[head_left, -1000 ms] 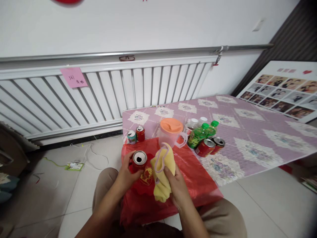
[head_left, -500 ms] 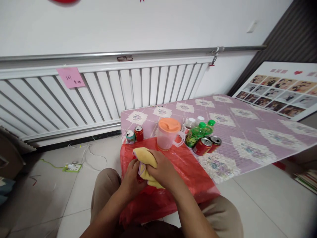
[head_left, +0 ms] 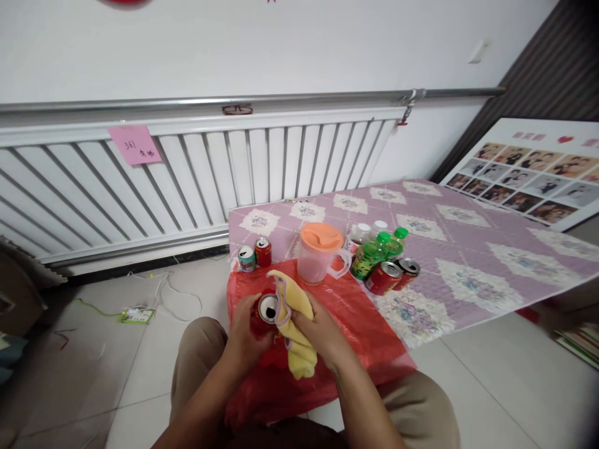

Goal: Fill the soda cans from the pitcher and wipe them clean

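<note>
Red can [head_left: 266, 312] | opened end up | long axis steep

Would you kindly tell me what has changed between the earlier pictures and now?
The right hand moved the yellow cloth leftward over the red can, hiding its top, then drew it back rightward, so much of the top shows again. Nothing was let go: the left hand has kept the red can. The pitcher, bottles and other cans stayed put.
</note>
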The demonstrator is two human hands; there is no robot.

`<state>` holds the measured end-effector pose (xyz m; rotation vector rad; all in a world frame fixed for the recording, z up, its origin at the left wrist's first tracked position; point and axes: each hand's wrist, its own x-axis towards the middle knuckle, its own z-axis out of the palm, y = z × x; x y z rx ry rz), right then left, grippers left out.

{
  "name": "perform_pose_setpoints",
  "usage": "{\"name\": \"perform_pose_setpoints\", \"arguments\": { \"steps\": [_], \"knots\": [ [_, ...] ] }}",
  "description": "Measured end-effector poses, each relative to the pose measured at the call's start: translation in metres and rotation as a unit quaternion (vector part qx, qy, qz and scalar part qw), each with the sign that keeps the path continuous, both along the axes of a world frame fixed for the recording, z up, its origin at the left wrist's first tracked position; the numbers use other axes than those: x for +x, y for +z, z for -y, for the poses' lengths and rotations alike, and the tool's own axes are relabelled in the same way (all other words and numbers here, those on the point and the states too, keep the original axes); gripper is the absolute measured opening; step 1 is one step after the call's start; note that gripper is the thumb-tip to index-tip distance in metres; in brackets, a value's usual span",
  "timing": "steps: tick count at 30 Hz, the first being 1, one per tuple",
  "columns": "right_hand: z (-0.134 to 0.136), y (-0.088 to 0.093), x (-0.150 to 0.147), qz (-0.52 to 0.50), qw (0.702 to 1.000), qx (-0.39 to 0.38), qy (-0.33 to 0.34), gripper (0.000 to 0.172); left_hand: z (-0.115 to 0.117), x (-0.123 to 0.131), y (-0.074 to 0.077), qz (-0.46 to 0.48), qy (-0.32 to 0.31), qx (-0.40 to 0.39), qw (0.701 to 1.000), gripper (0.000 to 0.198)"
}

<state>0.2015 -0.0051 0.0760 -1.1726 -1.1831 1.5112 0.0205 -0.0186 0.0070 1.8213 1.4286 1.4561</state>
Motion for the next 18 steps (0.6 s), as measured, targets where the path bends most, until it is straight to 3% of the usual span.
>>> {"name": "perform_pose_setpoints", "arguments": {
  "steps": [5, 9, 14, 18],
  "knots": [
    [0.019, -0.012, 0.012, -0.034, 0.998, -0.053, 0.024, 0.049, -0.007, -0.006, 0.004, 0.157, 0.04, -0.091, 0.983, 0.065],
    [0.026, -0.016, 0.042, -0.024, 0.997, -0.074, -0.024, 0.054, -0.009, -0.011, 0.008, 0.268, 0.064, -0.157, 0.948, 0.07],
    [0.025, -0.02, 0.068, 0.026, 0.991, -0.066, -0.11, 0.064, -0.008, -0.011, 0.005, 0.313, 0.04, -0.173, 0.933, 0.077],
    [0.029, -0.024, 0.048, 0.103, 0.988, 0.029, -0.113, 0.059, -0.006, 0.005, 0.006, 0.288, 0.026, -0.193, 0.938, 0.072]
  ]
}}
